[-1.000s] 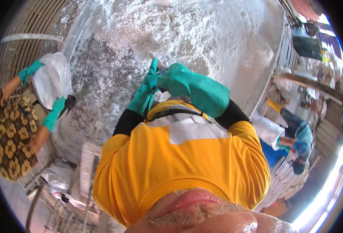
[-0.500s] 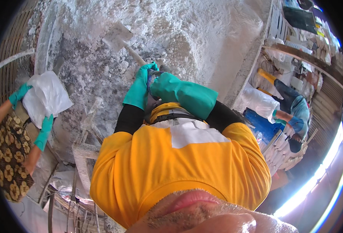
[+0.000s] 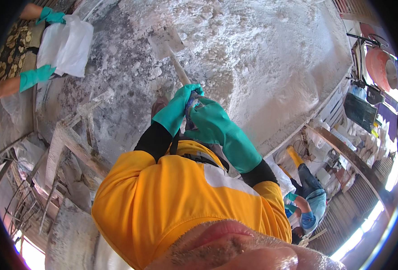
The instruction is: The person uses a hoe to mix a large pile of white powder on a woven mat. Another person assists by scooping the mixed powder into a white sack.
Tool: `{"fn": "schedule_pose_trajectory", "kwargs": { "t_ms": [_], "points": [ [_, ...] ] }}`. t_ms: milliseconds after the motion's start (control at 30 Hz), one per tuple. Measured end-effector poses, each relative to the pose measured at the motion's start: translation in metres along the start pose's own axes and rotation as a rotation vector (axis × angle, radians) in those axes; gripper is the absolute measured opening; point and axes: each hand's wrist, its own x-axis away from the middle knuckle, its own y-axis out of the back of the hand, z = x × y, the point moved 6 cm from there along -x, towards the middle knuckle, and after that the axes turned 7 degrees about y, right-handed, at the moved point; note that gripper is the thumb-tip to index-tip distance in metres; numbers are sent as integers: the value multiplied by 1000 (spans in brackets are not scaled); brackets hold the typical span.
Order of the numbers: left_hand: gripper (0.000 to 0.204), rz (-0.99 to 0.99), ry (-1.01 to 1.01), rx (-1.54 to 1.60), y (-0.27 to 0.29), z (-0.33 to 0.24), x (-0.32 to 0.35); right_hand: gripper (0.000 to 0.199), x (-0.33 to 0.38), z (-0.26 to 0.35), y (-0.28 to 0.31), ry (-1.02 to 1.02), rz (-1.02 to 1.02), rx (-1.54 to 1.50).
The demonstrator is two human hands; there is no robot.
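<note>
White, powder-caked shovel (image 3: 169,49): one, held out in front of the wearer, its flat blade resting on the edge of a large white heap (image 3: 262,49) of lumpy, granular material. Judged stiff and moderately heavy, more so when loaded; the shaft looks dusty and likely slick under rubber gloves, so the sound hold is two-handed on the upper shaft, hands close together, as now.

Left hand (image 3: 177,110): one, in a teal rubber glove, fingers wrapped tight round the shaft. Right hand (image 3: 212,123): one, same glove, fingers closed on the shaft just below and touching the left.

Heap: one, filling the upper middle of the view, probably loose but clumping; bounded on the right by a low curved wall (image 3: 298,121).

Wooden frame (image 3: 75,135): one, powder-coated, lying lower left of the shovel.

White sack (image 3: 68,45): one, soft and limp, held open at upper left by a co-worker's two teal-gloved hands (image 3: 34,76).

Second co-worker (image 3: 309,198): one, seated lower right in blue trousers, beside stacked filled bags (image 3: 282,173); their number cannot be told.
</note>
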Motion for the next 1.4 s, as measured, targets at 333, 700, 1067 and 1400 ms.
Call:
{"fn": "schedule_pose_trajectory", "kwargs": {
  "t_ms": [333, 700, 1067, 1400],
  "points": [
    [15, -280, 12, -79, 46, 37, -120, 55, 120, -88, -95, -893, -619, -1885],
    [20, 241, -188, 417, 27, 106, -89, 38, 116, -80, -122, -662, -971, -2327],
    [19, -158, 0, -84, 59, 34, -115, 32, 29, -159, -234, -763, -1229, -2243],
    [18, -708, 150, -561, 194, 95, -126, 69, 89, -96, -372, -992, -1266, -2137]
  ]
}}
